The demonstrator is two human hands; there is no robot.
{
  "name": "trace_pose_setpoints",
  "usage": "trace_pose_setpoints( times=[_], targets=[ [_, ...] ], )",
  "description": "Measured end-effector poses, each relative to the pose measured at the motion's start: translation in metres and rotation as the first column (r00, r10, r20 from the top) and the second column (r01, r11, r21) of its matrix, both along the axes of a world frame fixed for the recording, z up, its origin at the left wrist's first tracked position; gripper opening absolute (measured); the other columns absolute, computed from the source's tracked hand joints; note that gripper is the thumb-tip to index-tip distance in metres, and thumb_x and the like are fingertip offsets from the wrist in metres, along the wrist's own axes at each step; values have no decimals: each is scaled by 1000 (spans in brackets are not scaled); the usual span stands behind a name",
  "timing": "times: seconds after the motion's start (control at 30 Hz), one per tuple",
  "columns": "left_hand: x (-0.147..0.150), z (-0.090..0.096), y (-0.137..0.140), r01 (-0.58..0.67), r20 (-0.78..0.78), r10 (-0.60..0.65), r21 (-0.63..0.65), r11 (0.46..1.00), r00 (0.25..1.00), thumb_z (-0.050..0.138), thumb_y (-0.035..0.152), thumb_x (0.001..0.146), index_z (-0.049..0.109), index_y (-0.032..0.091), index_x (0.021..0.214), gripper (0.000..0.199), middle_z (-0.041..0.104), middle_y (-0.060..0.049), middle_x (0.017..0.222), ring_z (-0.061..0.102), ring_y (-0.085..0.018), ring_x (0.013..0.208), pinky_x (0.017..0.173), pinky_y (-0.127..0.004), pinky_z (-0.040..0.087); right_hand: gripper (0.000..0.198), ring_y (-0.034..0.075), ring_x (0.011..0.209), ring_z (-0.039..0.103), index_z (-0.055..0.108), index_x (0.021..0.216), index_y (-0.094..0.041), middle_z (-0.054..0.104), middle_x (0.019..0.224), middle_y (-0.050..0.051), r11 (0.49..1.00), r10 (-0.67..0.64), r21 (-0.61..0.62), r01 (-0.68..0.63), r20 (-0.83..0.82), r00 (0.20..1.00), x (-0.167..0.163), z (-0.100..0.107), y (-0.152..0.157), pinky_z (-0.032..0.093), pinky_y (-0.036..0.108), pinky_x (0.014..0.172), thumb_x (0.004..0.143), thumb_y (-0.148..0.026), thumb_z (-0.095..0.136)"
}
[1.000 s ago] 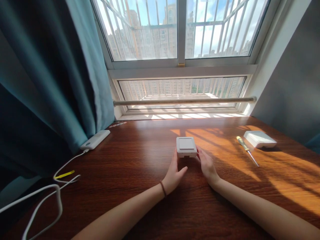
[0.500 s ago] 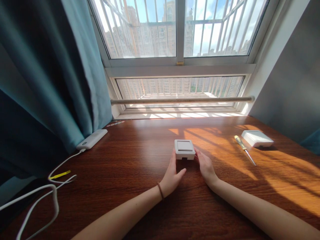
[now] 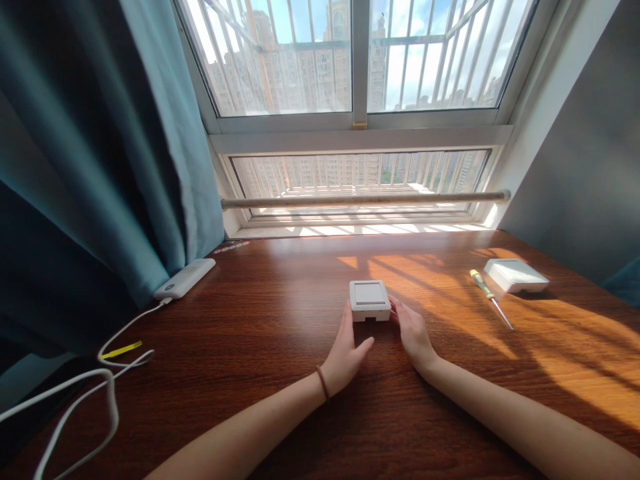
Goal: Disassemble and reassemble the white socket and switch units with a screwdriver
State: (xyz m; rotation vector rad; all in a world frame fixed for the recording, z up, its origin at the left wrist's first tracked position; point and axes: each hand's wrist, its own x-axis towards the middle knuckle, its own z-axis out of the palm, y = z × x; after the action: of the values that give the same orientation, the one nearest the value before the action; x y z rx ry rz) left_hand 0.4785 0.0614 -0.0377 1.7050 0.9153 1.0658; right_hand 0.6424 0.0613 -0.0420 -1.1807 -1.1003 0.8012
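Note:
A small white square box, which looks like a wall switch [image 3: 370, 295], rests on the brown wooden table in the middle. A flat square panel fills its top, and a notch is cut in its near side. My left hand [image 3: 346, 357] lies along its left side, fingers stretched out against it and thumb spread away. On the other side, my right hand [image 3: 413, 333] has its extended fingers at the right edge; whether they press on it I cannot tell. The box's underside is hidden.
To the right lie a screwdriver [image 3: 483, 285] and another white box [image 3: 516, 275]. At the left, a white power bank [image 3: 185, 279] with a white cable [image 3: 114, 400] and yellow tie [image 3: 122, 349] lies by the blue curtain [image 3: 190, 167]. A window stands behind the table.
The panel on top of the white switch now looks flat, where its near edge stood out before. Both hands have stayed almost in place.

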Motion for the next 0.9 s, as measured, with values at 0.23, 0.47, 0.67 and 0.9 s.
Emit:
trace_pose_setpoints(
  times=[0.23, 0.47, 0.67, 0.9],
  targets=[
    [0, 0, 1, 9, -28, -10, -14, 1000, 1000, 60, 23, 74, 14, 15, 141, 81, 22, -14, 147, 17, -29, 137, 114, -47, 10, 45, 27, 109, 57, 66, 108, -20, 66, 111, 7, 1000, -2, -12, 2, 2, 1000, 0, -1, 1, 43, 43, 94, 83, -51, 45],
    [1, 5, 0, 4, -6, -4, -10, 1000, 1000, 60, 22, 74, 21, 16, 139, 76, 32, -13, 143, 22, -29, 135, 114, -47, 13, 43, 27, 104, 59, 67, 105, -20, 67, 108, 6, 1000, 9, 1, -9, 20, 1000, -1, 2, 0, 44, 42, 92, 83, -50, 46],
    [1, 7, -1, 8, 7, -8, -19, 1000, 1000, 61, 21, 73, 24, 18, 138, 75, 35, -11, 141, 24, -29, 135, 114, -46, 15, 44, 27, 103, 59, 69, 102, -20, 69, 105, 7, 1000, 9, 5, -9, 14, 1000, -2, 6, -1, 45, 42, 91, 81, -51, 47],
    [1, 10, -3, 3, 2, -4, 16, 1000, 1000, 59, 17, 74, 26, 18, 137, 71, 36, -11, 141, 27, -27, 133, 113, -44, 18, 45, 28, 103, 59, 69, 103, -20, 69, 104, 7, 1000, 12, 3, -12, 4, 1000, -3, 9, -3, 45, 42, 91, 79, -53, 49]
  ],
)
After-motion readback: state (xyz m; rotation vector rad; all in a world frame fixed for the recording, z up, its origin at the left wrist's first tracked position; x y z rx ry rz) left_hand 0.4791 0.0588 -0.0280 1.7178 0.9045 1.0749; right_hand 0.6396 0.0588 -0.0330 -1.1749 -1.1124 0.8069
